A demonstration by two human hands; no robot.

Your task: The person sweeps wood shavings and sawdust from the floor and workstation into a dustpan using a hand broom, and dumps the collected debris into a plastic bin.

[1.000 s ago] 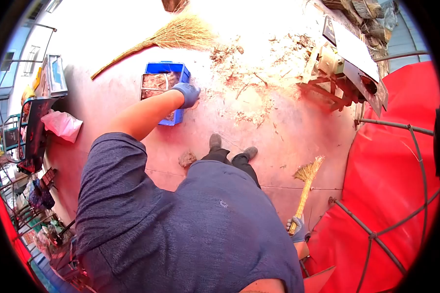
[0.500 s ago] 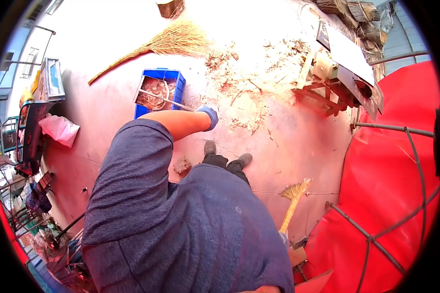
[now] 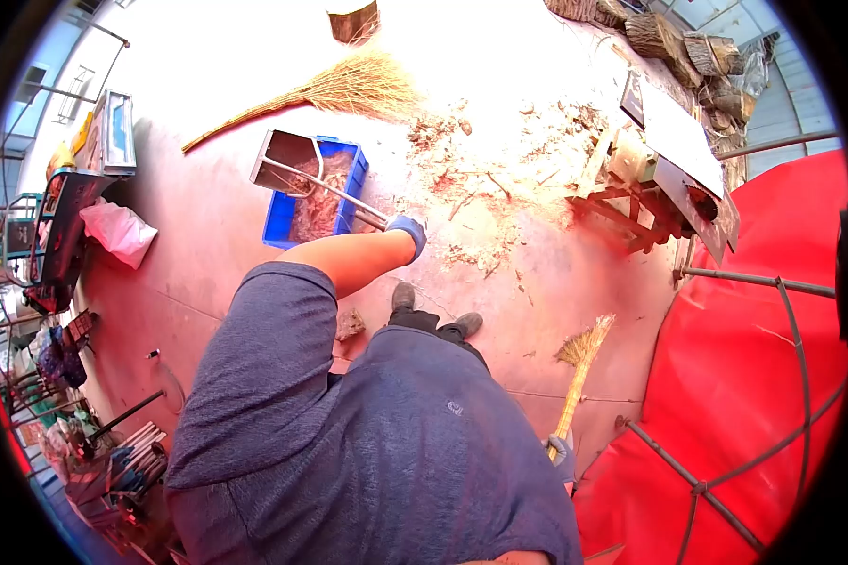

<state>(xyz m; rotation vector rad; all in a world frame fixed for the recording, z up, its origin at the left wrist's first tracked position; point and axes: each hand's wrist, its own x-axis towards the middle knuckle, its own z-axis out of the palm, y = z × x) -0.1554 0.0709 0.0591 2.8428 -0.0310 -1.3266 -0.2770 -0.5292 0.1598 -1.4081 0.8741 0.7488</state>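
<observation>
My left hand [image 3: 407, 237], in a blue-grey glove, is closed round the end of the long metal handle of a dustpan [image 3: 290, 153]. The pan is tilted over the upper left part of a blue crate [image 3: 353, 184], which holds brownish debris [image 3: 316, 212]. At the lower right my gloved right hand [image 3: 562, 456] grips a short straw broom [image 3: 584, 363], its bristles pointing up and away from my body. A brown lump [image 3: 350, 325] lies on the floor beside my feet.
A large twig broom [image 3: 363, 87] lies beyond the crate. Wood chips and twigs [image 3: 485, 188] are scattered ahead. A saw machine [image 3: 664, 179] stands right, near logs [image 3: 664, 42]. Red sheeting [image 3: 744, 377] and metal bars are at right; a pink-white bag [image 3: 120, 233] is at left.
My left hand has moved right and towards me with the dustpan handle. The pan has tipped up at the crate's upper left, showing more debris. The short broom has shifted slightly.
</observation>
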